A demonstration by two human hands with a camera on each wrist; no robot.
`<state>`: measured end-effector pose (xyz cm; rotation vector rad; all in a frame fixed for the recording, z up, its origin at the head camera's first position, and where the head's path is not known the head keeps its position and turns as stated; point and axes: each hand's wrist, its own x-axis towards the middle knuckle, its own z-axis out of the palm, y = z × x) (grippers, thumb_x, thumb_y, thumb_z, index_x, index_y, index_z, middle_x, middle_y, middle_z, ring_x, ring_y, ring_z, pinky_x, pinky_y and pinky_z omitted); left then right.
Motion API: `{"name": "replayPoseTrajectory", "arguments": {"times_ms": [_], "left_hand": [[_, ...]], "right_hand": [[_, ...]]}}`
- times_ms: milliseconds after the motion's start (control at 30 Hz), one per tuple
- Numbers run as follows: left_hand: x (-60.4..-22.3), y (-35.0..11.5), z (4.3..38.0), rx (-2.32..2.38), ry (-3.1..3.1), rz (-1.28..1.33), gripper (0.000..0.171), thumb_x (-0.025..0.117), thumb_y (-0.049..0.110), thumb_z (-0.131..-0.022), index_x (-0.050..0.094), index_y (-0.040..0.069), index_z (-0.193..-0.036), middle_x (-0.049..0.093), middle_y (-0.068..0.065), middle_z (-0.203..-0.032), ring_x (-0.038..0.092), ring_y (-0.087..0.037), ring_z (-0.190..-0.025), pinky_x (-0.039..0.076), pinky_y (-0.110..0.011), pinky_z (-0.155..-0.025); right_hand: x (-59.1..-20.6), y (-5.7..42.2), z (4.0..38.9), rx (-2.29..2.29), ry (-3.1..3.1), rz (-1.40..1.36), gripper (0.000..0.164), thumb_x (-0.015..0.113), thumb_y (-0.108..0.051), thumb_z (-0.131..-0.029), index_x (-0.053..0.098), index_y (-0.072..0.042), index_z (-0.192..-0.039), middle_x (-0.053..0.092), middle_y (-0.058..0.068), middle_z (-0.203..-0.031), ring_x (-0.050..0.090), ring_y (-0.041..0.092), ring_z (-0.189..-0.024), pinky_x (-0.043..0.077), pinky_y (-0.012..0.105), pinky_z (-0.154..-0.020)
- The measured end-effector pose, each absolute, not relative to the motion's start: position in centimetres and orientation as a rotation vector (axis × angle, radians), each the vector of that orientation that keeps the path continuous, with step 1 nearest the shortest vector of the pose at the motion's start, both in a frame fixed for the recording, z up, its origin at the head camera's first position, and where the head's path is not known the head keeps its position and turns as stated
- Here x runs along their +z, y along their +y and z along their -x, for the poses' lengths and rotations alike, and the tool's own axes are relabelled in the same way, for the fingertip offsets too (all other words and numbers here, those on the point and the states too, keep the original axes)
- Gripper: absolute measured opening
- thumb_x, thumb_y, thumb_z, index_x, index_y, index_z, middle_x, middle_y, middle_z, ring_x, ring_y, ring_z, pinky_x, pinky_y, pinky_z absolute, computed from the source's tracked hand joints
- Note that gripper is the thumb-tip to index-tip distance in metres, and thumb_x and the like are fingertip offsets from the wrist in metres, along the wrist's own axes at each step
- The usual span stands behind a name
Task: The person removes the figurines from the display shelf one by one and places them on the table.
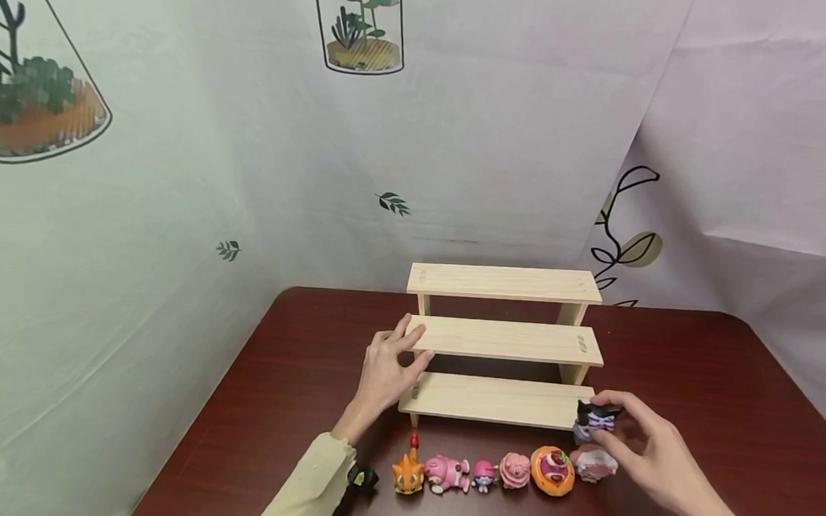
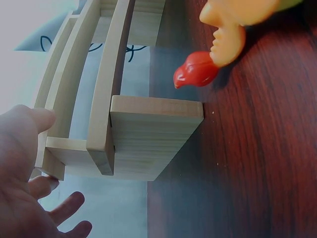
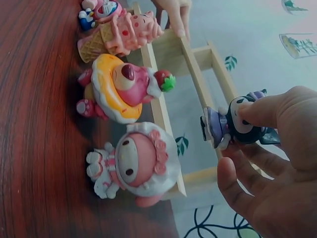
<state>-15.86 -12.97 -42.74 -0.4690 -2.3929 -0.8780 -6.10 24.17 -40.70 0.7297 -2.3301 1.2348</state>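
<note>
A three-tier wooden shelf (image 1: pixel 500 340) stands on the table. My left hand (image 1: pixel 386 367) pinches the left end of its middle board, thumb at the front edge, the other fingers spread in the left wrist view. My right hand (image 1: pixel 646 442) holds a small figurine with a black hood and purple dress (image 3: pixel 233 121) between thumb and fingers, near the bottom board's right end. Below it stands a pink-and-white bonneted figurine (image 3: pixel 141 163). Beside that is a pink bear figurine in an orange ring (image 1: pixel 552 470).
The row in front of the shelf continues left with a pink ice-cream cone figurine (image 1: pixel 514 470), a small pink-and-blue figurine (image 1: pixel 484 475), a pink bear figurine lying down (image 1: pixel 447 474), an orange figurine with a red-tipped tail (image 1: pixel 408 475), and a black object (image 1: pixel 362 477) by the left sleeve. A patterned curtain (image 1: pixel 498 137) hangs behind.
</note>
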Motion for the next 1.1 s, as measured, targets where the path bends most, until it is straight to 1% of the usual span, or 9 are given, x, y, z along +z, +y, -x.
{"name": "replayPoseTrajectory", "arguments": {"times_ms": [200, 333, 467, 800, 1100], "left_hand": [[-42.8, -13.0, 15.9, -0.88, -2.39, 0.472, 0.048, 0.075, 0.029, -0.087, 0.069, 0.008, -0.129, 0.054, -0.02, -0.142, 0.056, -0.048, -0.107, 0.046, -0.063, -0.084], [-42.7, -13.0, 15.9, -0.883, -2.391, 0.469, 0.048, 0.075, 0.03, -0.088, 0.069, 0.008, -0.13, 0.054, -0.019, -0.142, 0.056, -0.047, -0.107, 0.045, -0.063, -0.084], [-42.7, -13.0, 15.8, -0.886, -2.394, 0.467, 0.048, 0.075, 0.03, -0.088, 0.069, 0.008, -0.13, 0.054, -0.019, -0.143, 0.056, -0.047, -0.107, 0.044, -0.064, -0.085], [-42.7, -12.9, 15.7, -0.896, -2.411, 0.457, 0.048, 0.075, 0.03, -0.088, 0.068, 0.008, -0.131, 0.053, -0.017, -0.144, 0.055, -0.047, -0.109, 0.042, -0.065, -0.088], [-42.6, -12.9, 15.7, -0.898, -2.41, 0.455, 0.048, 0.074, 0.03, -0.088, 0.068, 0.008, -0.131, 0.053, -0.018, -0.143, 0.055, -0.047, -0.109, 0.042, -0.064, -0.087]], "right_hand": [[-41.0, 25.0, 6.0, 1.207, -2.325, -0.703, 0.058, 0.076, 0.024, -0.069, 0.062, -0.004, -0.117, 0.064, -0.004, -0.103, 0.065, 0.007, -0.074, 0.048, 0.014, -0.065], [-41.1, 25.5, 5.9, 1.171, -2.306, -0.698, 0.059, 0.075, 0.026, -0.067, 0.062, -0.004, -0.116, 0.063, -0.003, -0.102, 0.063, 0.005, -0.077, 0.048, 0.012, -0.071], [-41.0, 26.0, 5.8, 1.147, -2.301, -0.694, 0.059, 0.075, 0.027, -0.066, 0.062, -0.003, -0.116, 0.063, -0.004, -0.104, 0.063, 0.003, -0.079, 0.047, 0.011, -0.074], [-41.5, 26.7, 5.4, 1.159, -2.303, -0.668, 0.058, 0.072, 0.028, -0.067, 0.062, -0.002, -0.116, 0.063, -0.005, -0.104, 0.061, -0.001, -0.084, 0.046, 0.01, -0.075], [-42.0, 27.4, 5.0, 1.147, -2.364, -0.583, 0.055, 0.072, 0.026, -0.069, 0.061, -0.001, -0.116, 0.062, -0.01, -0.104, 0.061, -0.002, -0.084, 0.047, 0.01, -0.072]]}}
